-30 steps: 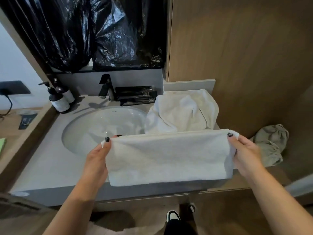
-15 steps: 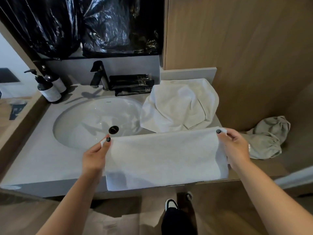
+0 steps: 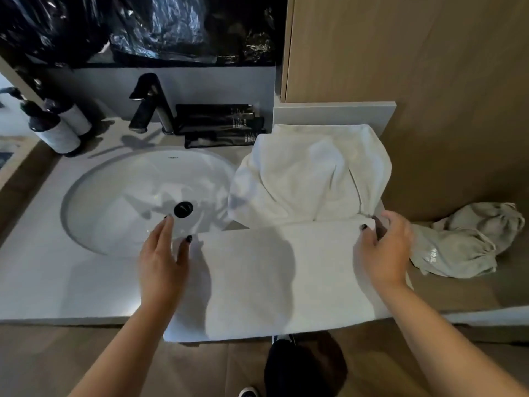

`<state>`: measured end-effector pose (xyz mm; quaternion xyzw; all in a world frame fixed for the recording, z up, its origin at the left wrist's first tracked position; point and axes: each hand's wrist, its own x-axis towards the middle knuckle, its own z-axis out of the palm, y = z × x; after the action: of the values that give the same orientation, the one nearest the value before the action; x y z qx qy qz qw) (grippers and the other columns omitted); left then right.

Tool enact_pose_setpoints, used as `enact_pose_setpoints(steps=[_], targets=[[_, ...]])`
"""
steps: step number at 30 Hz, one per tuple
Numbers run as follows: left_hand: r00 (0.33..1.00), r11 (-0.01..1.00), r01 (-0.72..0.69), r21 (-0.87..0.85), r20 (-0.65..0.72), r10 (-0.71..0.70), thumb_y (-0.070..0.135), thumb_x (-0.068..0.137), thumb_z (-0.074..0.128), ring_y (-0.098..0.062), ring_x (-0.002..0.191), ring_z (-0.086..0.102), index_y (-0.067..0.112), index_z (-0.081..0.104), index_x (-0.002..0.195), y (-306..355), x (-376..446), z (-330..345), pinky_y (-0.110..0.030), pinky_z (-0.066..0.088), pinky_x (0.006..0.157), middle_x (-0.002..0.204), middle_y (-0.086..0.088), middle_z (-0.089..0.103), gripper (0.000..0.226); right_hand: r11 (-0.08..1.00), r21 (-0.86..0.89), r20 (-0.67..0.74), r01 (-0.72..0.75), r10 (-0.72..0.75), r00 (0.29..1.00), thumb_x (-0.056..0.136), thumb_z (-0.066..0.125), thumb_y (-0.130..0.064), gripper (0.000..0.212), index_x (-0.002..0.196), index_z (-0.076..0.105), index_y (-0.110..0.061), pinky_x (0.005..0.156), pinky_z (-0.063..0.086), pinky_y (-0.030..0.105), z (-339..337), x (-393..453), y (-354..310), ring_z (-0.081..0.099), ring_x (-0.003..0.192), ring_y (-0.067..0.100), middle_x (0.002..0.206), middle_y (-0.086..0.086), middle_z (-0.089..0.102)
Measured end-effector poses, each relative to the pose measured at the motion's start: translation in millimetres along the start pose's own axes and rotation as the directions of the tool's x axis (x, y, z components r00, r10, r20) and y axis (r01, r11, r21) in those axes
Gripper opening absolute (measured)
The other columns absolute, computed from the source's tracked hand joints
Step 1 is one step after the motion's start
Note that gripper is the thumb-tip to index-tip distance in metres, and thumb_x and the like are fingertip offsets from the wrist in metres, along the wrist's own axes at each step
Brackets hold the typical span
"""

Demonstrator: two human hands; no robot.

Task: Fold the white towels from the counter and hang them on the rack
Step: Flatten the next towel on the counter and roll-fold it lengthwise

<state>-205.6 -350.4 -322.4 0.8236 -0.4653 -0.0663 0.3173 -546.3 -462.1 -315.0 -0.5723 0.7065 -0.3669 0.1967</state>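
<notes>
Two white terry towels: a folded one (image 3: 274, 276) near me, one crumpled (image 3: 312, 173) farther back. My left hand (image 3: 161, 262) and right hand (image 3: 383, 250) lay loosely open on the folded one's ends, gripping nothing.

Folded white towel (image 3: 286, 276) flat on counter (image 3: 71, 287), left hand (image 3: 163, 262) and right hand (image 3: 383, 250) at its far corners, fingers relaxed, crumpled towel (image 3: 309, 173) behind, sink (image 3: 128, 196) left

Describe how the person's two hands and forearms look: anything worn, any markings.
Both forearms are bare, with no sleeves, watch or bracelet in view. The left hand and right hand wear no gloves or visible rings. The fingers carry dark, near-black nail polish on each nail that shows.
</notes>
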Motion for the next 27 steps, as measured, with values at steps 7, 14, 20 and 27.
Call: enact_pose_setpoints(steps=[7, 14, 20, 27], targets=[[0.795, 0.832, -0.545, 0.104, 0.38, 0.473, 0.031, 0.103, 0.028, -0.026, 0.149, 0.019, 0.002, 0.032, 0.15, 35, -52, 48, -0.038, 0.01, 0.121, 0.159, -0.013, 0.026, 0.056, 0.555, -0.095, 0.571, 0.826, -0.649, 0.502, 0.094, 0.036, -0.015, 0.052, 0.144, 0.044, -0.004, 0.117, 0.02, 0.042, 78, -100, -25, 0.022, 0.148, 0.025, 0.155, 0.01, 0.036], [0.767, 0.794, -0.542, 0.276, 0.549, 0.332, 0.053, 0.101, 0.005, -0.015, 0.15, -0.018, 0.014, -0.006, 0.156, 28, -40, 56, -0.04, -0.008, 0.121, 0.163, -0.003, -0.014, 0.069, 0.517, -0.277, 0.698, 0.81, -0.471, 0.539, 0.099, 0.027, -0.053, 0.072, 0.156, 0.017, -0.011, 0.119, 0.006, 0.049, 76, -77, -23, 0.001, 0.152, 0.022, 0.165, 0.004, 0.007], [0.818, 0.849, -0.434, 0.303, 0.526, 0.231, 0.06, 0.098, 0.003, -0.01, 0.145, -0.031, 0.021, -0.018, 0.154, 14, -36, 39, -0.036, -0.015, 0.12, 0.16, 0.002, -0.027, 0.072, 0.658, -0.427, 0.638, 0.62, -0.267, 0.722, 0.094, 0.011, -0.066, 0.082, 0.154, -0.017, -0.017, 0.119, -0.013, 0.045, 45, -46, 2, -0.025, 0.147, 0.016, 0.161, -0.001, -0.023], [0.863, 0.88, -0.317, 0.353, 0.493, 0.113, 0.068, 0.093, -0.001, -0.016, 0.147, -0.028, 0.016, -0.019, 0.153, -25, -24, 13, -0.04, -0.008, 0.123, 0.161, -0.005, -0.024, 0.082, 0.713, -0.444, 0.62, 0.542, -0.191, 0.761, 0.09, 0.002, -0.067, 0.085, 0.152, -0.02, -0.014, 0.12, -0.013, 0.044, 25, -30, 6, -0.03, 0.145, 0.017, 0.16, 0.002, -0.026]])
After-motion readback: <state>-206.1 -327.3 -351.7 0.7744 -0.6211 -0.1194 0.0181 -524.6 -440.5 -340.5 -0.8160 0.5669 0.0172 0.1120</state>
